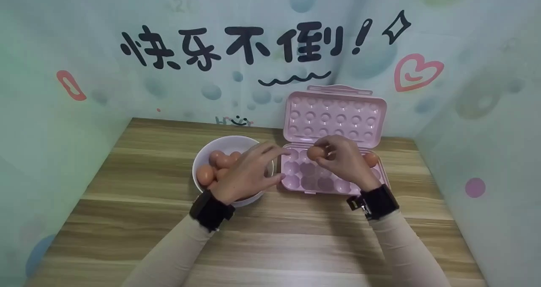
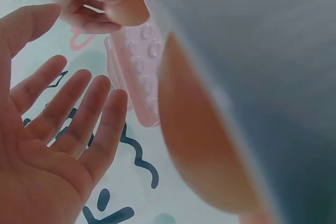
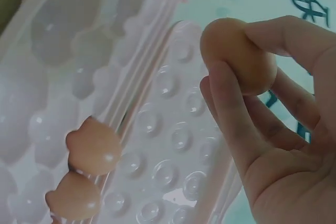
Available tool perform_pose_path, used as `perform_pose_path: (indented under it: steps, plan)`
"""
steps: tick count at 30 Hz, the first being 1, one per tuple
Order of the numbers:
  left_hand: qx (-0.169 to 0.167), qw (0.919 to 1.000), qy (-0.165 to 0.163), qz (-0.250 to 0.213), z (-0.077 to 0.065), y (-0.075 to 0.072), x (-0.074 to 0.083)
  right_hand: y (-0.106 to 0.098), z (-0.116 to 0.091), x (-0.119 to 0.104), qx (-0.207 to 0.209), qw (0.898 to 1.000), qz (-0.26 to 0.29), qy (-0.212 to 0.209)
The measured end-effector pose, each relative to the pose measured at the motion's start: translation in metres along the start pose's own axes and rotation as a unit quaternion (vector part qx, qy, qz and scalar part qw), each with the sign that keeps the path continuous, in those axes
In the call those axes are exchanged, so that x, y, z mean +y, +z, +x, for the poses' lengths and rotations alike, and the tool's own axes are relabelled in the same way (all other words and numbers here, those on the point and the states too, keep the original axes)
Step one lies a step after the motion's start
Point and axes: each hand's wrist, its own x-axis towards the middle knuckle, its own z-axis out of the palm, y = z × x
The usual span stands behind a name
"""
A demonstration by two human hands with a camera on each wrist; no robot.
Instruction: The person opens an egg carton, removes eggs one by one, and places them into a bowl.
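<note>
My right hand (image 1: 344,160) pinches a brown egg (image 1: 316,153) between thumb and fingers, above the left part of the open pink egg carton (image 1: 291,168). The right wrist view shows the same egg (image 3: 236,53) clear of the carton, with two eggs (image 3: 94,148) seated in cups. In the head view, one seated egg (image 1: 371,159) shows at the carton's right; the hand hides cups near it. My left hand (image 1: 249,173) is over the right side of the white bowl (image 1: 200,149), fingers spread and holding nothing. Several brown eggs (image 1: 206,175) lie in the bowl, partly covered by that hand.
The carton's lid (image 1: 334,118) stands raised at the back, close to the printed backdrop (image 1: 177,97). Bowl and carton sit side by side on a wood-grain table (image 1: 270,244). Printed walls flank the table on both sides.
</note>
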Motion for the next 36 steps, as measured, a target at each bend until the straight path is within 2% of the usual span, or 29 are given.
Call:
perform_pose_path:
  steps: [6,12,20,28,33,36]
  plan:
    - [0.029,0.9995,0.006,-0.007,0.002,0.000,0.003,-0.002,-0.015,-0.020,0.016,0.991,0.121,0.047]
    - [0.046,0.9986,0.008,-0.025,0.003,-0.001,0.007,0.001,-0.025,-0.041,0.016,0.975,0.215,0.048]
    - [0.063,0.9972,0.017,-0.038,0.004,-0.002,0.013,0.007,-0.034,-0.062,0.025,0.965,0.255,0.051]
    - [0.070,0.9939,0.054,-0.064,0.005,-0.001,0.018,0.015,-0.039,-0.069,0.036,0.954,0.293,0.059]
    - [0.075,0.9928,0.054,-0.076,0.004,-0.001,0.021,0.020,-0.040,-0.071,0.029,0.952,0.298,0.061]
    - [0.083,0.9930,0.057,-0.062,0.004,0.000,0.022,0.022,-0.041,-0.072,0.022,0.952,0.299,0.061]
